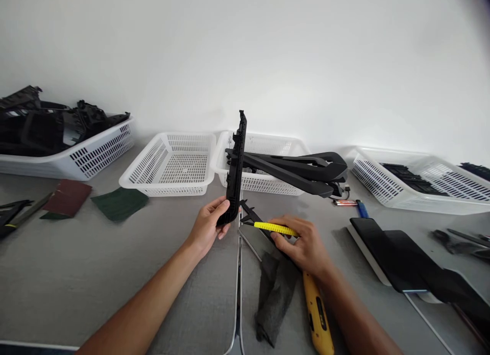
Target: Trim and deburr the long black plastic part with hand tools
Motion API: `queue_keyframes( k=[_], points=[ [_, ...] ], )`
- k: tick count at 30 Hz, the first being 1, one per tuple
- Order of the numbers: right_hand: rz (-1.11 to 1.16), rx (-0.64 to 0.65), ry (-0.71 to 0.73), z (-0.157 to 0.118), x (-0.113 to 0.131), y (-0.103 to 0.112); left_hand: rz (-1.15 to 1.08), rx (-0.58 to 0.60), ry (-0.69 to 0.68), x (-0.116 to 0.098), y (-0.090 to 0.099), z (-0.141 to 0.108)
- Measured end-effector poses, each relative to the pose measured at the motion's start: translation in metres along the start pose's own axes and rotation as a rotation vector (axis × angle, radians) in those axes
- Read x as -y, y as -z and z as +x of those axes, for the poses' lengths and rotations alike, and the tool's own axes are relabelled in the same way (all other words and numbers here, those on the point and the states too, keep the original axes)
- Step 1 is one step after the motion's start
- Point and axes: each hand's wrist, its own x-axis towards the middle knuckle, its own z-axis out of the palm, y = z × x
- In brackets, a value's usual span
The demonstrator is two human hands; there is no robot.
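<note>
My left hand [212, 220] is closed around the lower end of a long, narrow black plastic trim piece [236, 166], which stands nearly upright with clips along its edge. In my right hand [302, 240] is a slim yellow-handled tool [274, 227], its dark thin tip pointing left toward the trim piece's lower end. I cannot make out the tip's exact kind. Black calipers [250, 212] lie on the table, partly under that hand. Just below are a dark grey cloth [276, 299] and a yellow power tool with a dark panel [317, 314].
White baskets stand along the wall: one with black parts [103, 151] at left, a bare one [168, 186], one under long black trims [294, 166], another [386, 192] at right. Sandpaper sheets [69, 198], a green sheet [120, 203] and black phone-like devices [386, 253] lie around.
</note>
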Motion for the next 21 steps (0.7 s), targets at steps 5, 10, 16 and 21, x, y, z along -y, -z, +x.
queue_keyframes(
  k=[5,10,16,21],
  points=[
    [0.021,-0.050,-0.033,0.0005,-0.0009,-0.0001,0.034,0.023,0.010,0.0001,-0.0003,-0.0004],
    [0.012,-0.045,-0.055,0.0007,-0.0010,-0.0006,0.051,0.043,0.037,0.0012,0.0000,-0.0018],
    [-0.001,-0.023,-0.022,0.0006,0.0001,0.0002,0.053,0.056,0.029,0.0034,0.0006,-0.0013],
    [-0.002,-0.040,-0.040,0.0019,0.0008,0.0017,0.046,0.051,0.041,0.0033,0.0001,-0.0013]
  ],
)
